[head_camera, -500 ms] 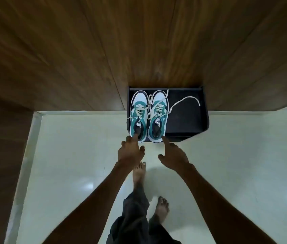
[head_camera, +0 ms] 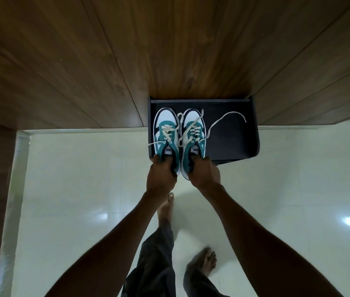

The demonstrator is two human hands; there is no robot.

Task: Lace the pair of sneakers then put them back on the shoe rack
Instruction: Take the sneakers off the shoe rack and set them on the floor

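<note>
Two teal-and-white sneakers stand side by side, toes away from me, on the left half of a dark shoe rack (head_camera: pixel 236 136). My left hand (head_camera: pixel 161 174) grips the heel of the left sneaker (head_camera: pixel 165 133), fingers curled into its opening. At the heel of the right sneaker (head_camera: pixel 193 133), my right hand (head_camera: pixel 204 173) grips in the same way. Both shoes are partly laced with cream laces. One long loose lace end (head_camera: pixel 226 117) trails across the rack's top to the right. Another lace end hangs off the rack's left edge.
The rack stands against a brown wood-panelled wall (head_camera: pixel 127 61), which also juts forward at the left and right. A glossy pale tiled floor (head_camera: pixel 287 200) spreads around it. My bare feet (head_camera: pixel 165 209) are on the floor just below the hands.
Both hands have moved forward from just short of the heels and closed on the sneakers' heels. The view has come closer to the rack.
</note>
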